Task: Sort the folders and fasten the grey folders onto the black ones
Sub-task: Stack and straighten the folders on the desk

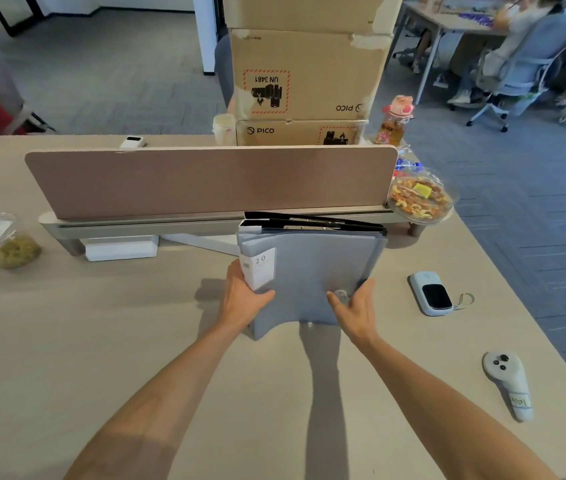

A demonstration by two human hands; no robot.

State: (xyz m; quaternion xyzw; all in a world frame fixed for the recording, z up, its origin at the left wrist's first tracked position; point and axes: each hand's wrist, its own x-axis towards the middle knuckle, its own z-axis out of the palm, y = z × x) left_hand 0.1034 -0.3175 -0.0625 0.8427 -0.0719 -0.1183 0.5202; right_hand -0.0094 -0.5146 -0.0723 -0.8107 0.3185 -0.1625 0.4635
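A stack of folders is lifted off the table at the centre, tilted toward me. The grey folders (312, 268) face me, with a white label marked "20" at their left edge. Black folders (312, 221) with a metal clip bar show behind them at the top. My left hand (241, 294) grips the stack's left edge over the label. My right hand (356, 303) holds the lower right part, thumb beside a round button fastener on the grey cover. The stack's shadow falls on the table below.
A pink divider panel (205, 181) stands behind the stack. A white device (430, 292) and a white controller (508, 386) lie at right. A nut bowl (420, 199) sits far right, a plastic container (4, 240) at left, cardboard boxes (306, 74) beyond.
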